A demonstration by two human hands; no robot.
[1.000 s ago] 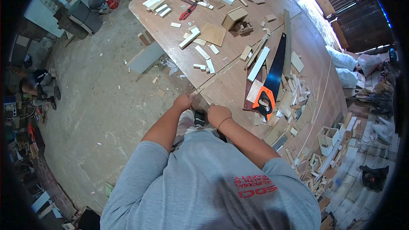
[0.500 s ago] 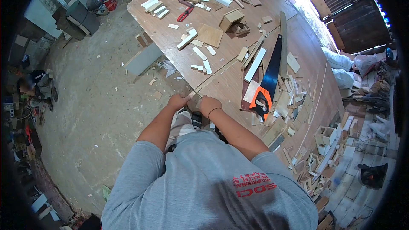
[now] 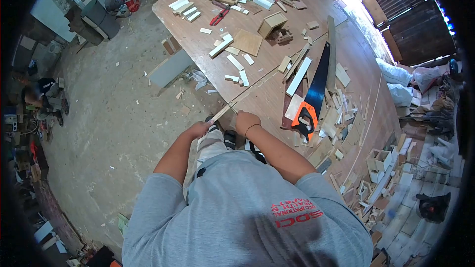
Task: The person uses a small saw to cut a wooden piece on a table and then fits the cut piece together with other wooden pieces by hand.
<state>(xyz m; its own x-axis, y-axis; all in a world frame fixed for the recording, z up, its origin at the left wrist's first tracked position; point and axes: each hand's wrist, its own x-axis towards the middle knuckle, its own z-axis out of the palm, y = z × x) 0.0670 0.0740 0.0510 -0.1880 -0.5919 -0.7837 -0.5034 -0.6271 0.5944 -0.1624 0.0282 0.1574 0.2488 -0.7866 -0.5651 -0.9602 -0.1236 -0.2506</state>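
Observation:
At the near edge of the wooden table [image 3: 269,101], my left hand [image 3: 200,129] is closed on the lower end of a narrow wood strip [image 3: 221,113]. The strip slants up to the table's corner. My right hand [image 3: 248,122] is closed just right of the strip, with a dark bracelet at its wrist. A thin object [image 3: 234,110] sticks out of that hand toward the strip, too small to name. To the right lies a handsaw [image 3: 314,91] with an orange and black handle, among wood offcuts.
Red-handled pliers [image 3: 219,16], a small wooden box [image 3: 272,23] and several white and bare wood pieces lie on the table. A grey board [image 3: 170,68] leans below its left edge. Another person [image 3: 47,101] sits at far left. White sacks [image 3: 398,86] stand at right.
My left hand has slid down and left, away from the table's edge, so more of the wood strip shows. My right hand has stayed near the edge, shifting slightly. The view has tilted a little.

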